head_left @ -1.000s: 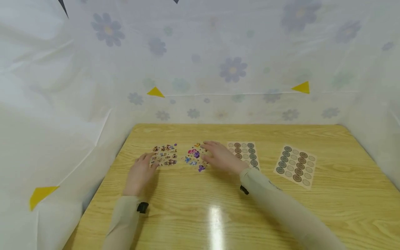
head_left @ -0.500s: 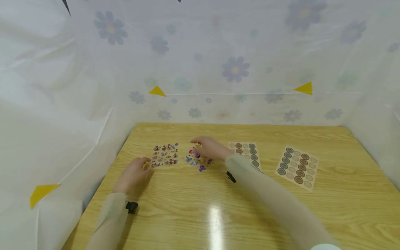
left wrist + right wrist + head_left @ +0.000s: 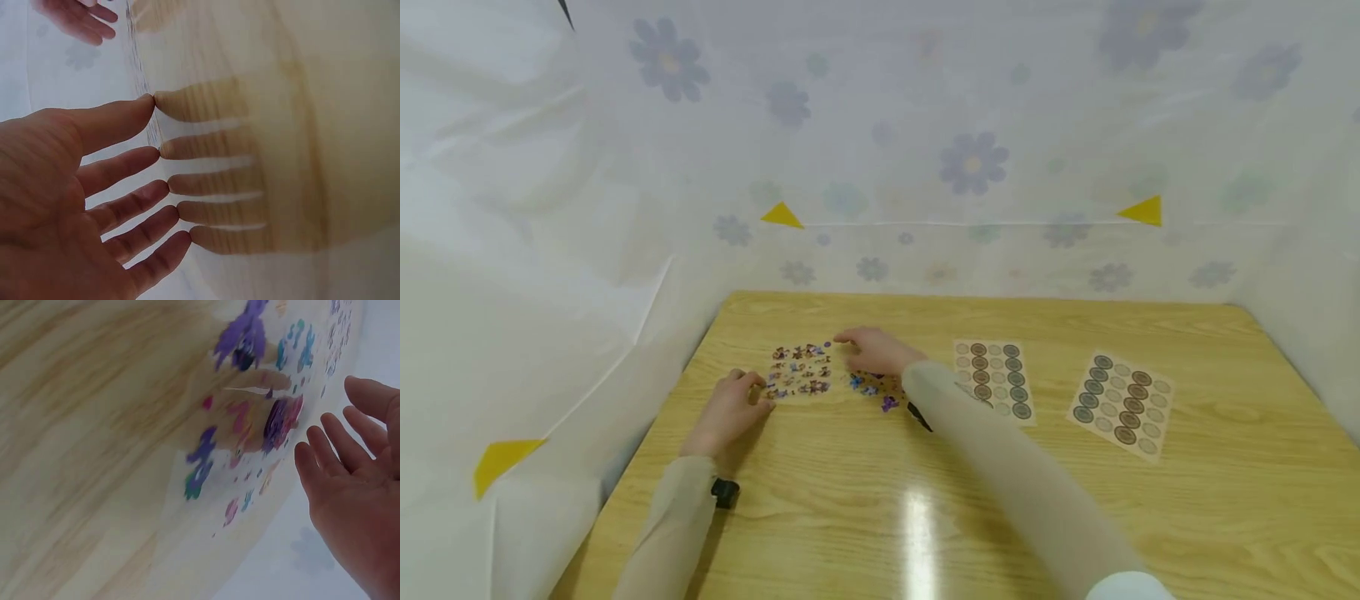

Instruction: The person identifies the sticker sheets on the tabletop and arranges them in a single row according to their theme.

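A clear sheet of small brown and purple cartoon stickers (image 3: 797,369) lies flat on the wooden table at the left. My left hand (image 3: 726,414) is at its left edge. In the left wrist view, the straight, spread fingertips (image 3: 178,214) of that hand meet their reflections on the glossy tabletop. My right hand (image 3: 876,352) reaches over a second clear sheet, with colourful pony-like stickers (image 3: 240,419), and covers its upper part in the head view. Its fingers are extended with nothing between them, and the fingertips point toward the top right corner of the left sheet.
Two sheets printed with rows of round grey and brown stickers lie to the right: one upright sheet (image 3: 996,375), partly behind my right sleeve, and one tilted sheet (image 3: 1122,404). A flower-patterned white curtain (image 3: 880,167) hangs behind the wooden table (image 3: 835,517).
My right hand has moved left across the pony-sticker sheet toward the left sheet. My left hand drew back from the left sheet, then shifted slightly toward it again. The sheets lie much as before.
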Demonstrator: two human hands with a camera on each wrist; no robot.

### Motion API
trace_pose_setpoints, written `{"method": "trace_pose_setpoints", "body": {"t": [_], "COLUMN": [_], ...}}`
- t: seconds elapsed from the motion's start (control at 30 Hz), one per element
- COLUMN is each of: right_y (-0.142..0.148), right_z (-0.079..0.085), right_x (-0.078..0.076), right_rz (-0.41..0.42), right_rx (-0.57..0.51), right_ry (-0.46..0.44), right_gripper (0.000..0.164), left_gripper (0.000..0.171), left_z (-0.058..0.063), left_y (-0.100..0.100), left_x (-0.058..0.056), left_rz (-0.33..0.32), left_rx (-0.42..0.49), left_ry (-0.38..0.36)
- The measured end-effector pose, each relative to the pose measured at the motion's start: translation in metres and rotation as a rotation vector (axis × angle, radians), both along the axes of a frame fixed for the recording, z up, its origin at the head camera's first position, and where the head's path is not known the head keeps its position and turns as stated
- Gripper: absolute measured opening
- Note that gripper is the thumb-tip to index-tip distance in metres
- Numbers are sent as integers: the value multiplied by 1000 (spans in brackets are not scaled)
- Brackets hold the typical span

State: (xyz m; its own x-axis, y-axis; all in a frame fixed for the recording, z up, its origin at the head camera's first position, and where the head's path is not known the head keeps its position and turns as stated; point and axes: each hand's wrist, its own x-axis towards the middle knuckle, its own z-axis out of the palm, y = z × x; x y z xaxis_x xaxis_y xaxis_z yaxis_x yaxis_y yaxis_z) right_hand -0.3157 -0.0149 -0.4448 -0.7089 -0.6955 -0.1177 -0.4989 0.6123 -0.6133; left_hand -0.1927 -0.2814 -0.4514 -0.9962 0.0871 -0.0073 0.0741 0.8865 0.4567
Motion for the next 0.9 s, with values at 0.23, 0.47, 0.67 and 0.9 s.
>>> {"method": "trace_pose_setpoints", "body": {"t": [0.23,0.47,0.67,0.9], "right_y": [-14,-18,-18,-22], "right_z": [-5,-3,-5,-13], "right_x": [-6,-7,-10,-10], "right_rz": [-20,-49,-86,-144], "right_rx": [-23,7,-25,-65], "right_ry": [-70,-18,-39,-78], "right_gripper": [61,59,59,68], "left_gripper": [37,34,35,36], "left_z": [1,-3,-1,-6], "left_y": [-3,-12,-17,-18], "left_x": [-4,-14,-17,-16], "left_rz": [8,17,15,52], "left_rx": [69,137,180,179], "left_ry": [-6,-41,-71,-81]}}
